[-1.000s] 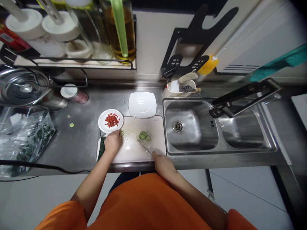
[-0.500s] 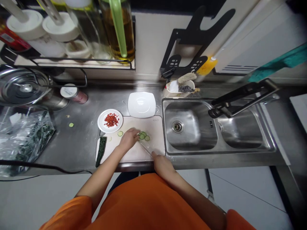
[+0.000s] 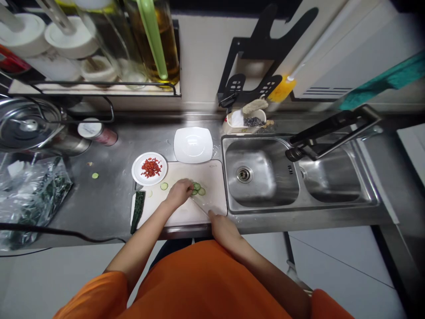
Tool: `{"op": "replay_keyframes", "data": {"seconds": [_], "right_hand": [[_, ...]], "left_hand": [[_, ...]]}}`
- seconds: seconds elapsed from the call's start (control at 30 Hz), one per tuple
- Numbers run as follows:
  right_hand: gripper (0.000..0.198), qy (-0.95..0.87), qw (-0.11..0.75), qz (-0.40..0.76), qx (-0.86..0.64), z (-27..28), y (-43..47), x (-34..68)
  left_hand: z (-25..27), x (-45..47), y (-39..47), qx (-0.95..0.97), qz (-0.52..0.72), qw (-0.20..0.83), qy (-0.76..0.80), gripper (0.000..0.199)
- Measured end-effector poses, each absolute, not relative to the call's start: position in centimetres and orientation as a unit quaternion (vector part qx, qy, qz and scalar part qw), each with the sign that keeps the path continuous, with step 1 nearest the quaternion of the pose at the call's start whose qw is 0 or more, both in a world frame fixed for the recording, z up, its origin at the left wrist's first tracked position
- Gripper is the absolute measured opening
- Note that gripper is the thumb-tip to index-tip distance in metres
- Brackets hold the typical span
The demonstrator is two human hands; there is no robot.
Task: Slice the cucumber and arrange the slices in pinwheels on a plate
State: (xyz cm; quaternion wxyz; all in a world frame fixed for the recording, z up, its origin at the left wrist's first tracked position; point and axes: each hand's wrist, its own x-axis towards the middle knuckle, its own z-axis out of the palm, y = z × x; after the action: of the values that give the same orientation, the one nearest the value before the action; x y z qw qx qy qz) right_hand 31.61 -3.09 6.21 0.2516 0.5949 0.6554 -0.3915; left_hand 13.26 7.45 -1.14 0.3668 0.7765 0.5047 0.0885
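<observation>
My right hand (image 3: 223,226) is wrapped round the handle of a knife (image 3: 200,206), whose thin blade slants up and left over the white cutting board (image 3: 212,177). My left hand (image 3: 179,193) is closed, its curled fingertips pinching cucumber at the blade's far end; the fingers hide most of that piece. Several thin cucumber slices (image 3: 201,191) lie overlapped just right of those fingertips. Left of the hand rests a single cucumber slice (image 3: 164,186). A dark green length of cucumber (image 3: 137,212) lies along the board's left edge.
A white plate of red pieces (image 3: 149,180) overlaps the board's upper left corner. Behind the board stands a square white dish (image 3: 193,145). To the right is a double steel sink (image 3: 265,177) with a black faucet (image 3: 325,133). A plastic bag (image 3: 36,199) lies at left.
The whole view has shifted slightly. My left fingertips and the slices beside them have moved a little against each other; the knife stays at nearly the same slant in my right hand.
</observation>
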Motion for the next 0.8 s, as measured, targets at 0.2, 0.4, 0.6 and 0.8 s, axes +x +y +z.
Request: {"op": "replay_keyframes", "data": {"seconds": [0.2,0.4,0.6,0.8], "right_hand": [[0.041,0.660,0.256,-0.388,0.590,6.2,-3.0,31.7],[0.040,0.663,0.256,-0.392,0.584,6.4,-2.6,31.8],[0.037,0.648,0.254,-0.391,0.602,7.0,-1.8,31.7],[0.039,0.653,0.254,-0.381,0.603,7.0,-1.4,31.3]], "left_hand": [[-0.8,13.0,7.1,0.750,0.118,0.398,0.515,0.011],[-0.8,10.8,6.6,0.717,0.202,0.355,0.565,0.012],[-1.5,8.7,5.0,0.785,0.190,0.202,0.553,0.019],[-3.0,9.5,2.3,0.799,0.178,0.169,0.549,0.020]]}}
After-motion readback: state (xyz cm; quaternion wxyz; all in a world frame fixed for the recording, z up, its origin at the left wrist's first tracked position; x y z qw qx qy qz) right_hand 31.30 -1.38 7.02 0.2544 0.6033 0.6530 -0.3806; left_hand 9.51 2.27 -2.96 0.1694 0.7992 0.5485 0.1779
